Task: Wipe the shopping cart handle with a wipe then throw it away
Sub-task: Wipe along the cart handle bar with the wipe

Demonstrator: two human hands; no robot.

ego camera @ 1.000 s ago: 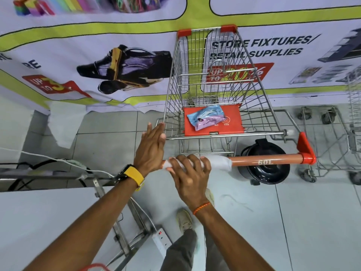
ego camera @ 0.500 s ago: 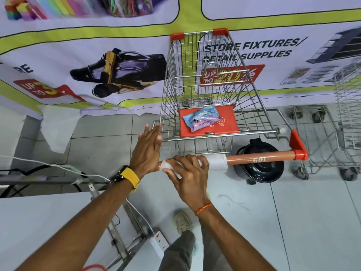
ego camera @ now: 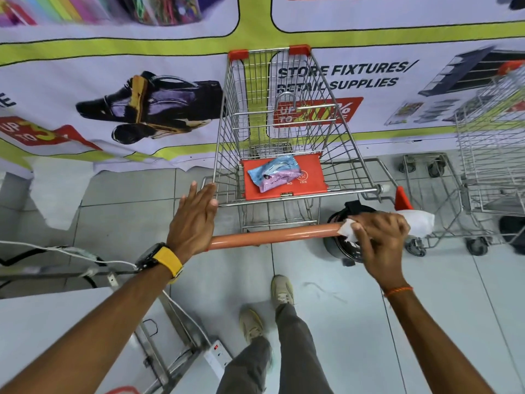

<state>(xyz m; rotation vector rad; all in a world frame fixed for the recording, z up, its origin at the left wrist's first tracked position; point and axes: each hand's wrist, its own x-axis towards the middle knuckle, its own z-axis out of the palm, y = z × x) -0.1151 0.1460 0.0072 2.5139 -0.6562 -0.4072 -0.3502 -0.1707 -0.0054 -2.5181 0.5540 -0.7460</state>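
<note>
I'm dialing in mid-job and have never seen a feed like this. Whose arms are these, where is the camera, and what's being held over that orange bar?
There is no machine: a person wears one wide-angle camera on the head, looking down at their own arms. The right hand grips a white wipe around the right end of the shopping cart handle. The left hand rests flat and open at the handle's left end. A wipes packet lies on the cart's orange seat flap. A black bin stands on the floor beneath the handle.

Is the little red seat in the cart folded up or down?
Down. The red seat flap lies flat, with a wipes packet resting on it.
</note>
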